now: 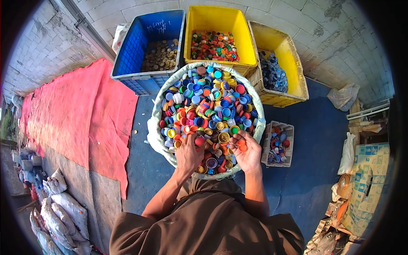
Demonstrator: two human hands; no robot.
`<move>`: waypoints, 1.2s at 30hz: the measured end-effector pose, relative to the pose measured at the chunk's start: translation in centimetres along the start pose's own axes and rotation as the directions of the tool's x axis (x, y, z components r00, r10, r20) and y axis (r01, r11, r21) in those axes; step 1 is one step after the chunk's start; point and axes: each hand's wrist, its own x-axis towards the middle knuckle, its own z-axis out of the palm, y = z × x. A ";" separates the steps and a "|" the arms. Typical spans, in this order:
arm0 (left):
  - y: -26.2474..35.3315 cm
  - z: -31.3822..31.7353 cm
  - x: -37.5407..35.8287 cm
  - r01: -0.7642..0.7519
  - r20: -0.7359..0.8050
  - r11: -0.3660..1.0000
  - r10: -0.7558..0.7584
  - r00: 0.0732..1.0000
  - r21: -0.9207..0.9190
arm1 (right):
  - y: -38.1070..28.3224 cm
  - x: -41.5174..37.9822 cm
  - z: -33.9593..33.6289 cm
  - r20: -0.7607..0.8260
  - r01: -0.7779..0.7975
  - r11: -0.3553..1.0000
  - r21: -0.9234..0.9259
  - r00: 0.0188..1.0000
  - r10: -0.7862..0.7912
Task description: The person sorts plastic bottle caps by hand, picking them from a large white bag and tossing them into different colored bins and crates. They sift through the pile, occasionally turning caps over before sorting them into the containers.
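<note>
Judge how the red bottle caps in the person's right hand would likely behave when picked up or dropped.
The red caps look like small moulded plastic, so probably light and stiff. Their round rims suggest they may roll. Several fit the right hand together.

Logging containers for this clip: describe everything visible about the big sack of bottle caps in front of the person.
The sack is a whitish woven-looking bag, its mouth rolled down into a thick rim, standing open on blue ground sheeting. Mixed plastic caps fill it. Both hands dig in at the near edge: left hand, right hand holding red caps.
</note>
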 end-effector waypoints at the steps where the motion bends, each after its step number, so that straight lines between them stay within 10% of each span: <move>1: -0.1 -0.2 0.0 -0.057 -0.056 0.998 0.056 0.997 -0.015 | 0.1 0.2 0.1 -0.001 0.009 0.999 -0.046 1.000 -0.009; 4: 0.3 -2.2 0.4 0.113 0.045 0.959 -0.104 0.994 -0.261 | 0.5 0.9 0.5 0.024 0.036 0.977 -0.211 0.999 -0.031; 8: -2.3 -3.1 0.1 0.523 0.478 0.102 -0.288 0.830 -0.846 | 1.1 1.8 2.5 0.075 0.065 0.897 -0.437 0.997 -0.036; 13: -3.1 -4.2 0.3 0.457 0.566 -0.355 -0.325 0.757 -0.815 | 1.9 3.2 4.2 0.051 0.032 0.839 -0.544 0.999 -0.005; 15: -3.3 -4.3 0.1 0.421 0.562 -0.400 -0.361 0.744 -0.814 | 2.1 4.0 4.1 0.064 0.046 0.735 -0.677 0.998 -0.003; 18: -3.6 -4.5 -0.4 0.399 0.563 -0.438 -0.358 0.745 -0.806 | 3.4 5.9 3.9 0.471 0.494 0.040 -0.869 0.848 -0.245; 23: -3.9 -4.8 -1.0 0.391 0.590 -0.498 -0.345 0.730 -0.774 | 3.7 6.7 5.2 0.595 0.526 -0.344 -0.777 0.793 -0.132; 36: -4.5 -4.8 -0.2 0.412 0.585 -0.462 -0.339 0.737 -0.785 | 5.9 6.9 5.8 0.489 0.406 -0.403 -0.820 0.863 -0.125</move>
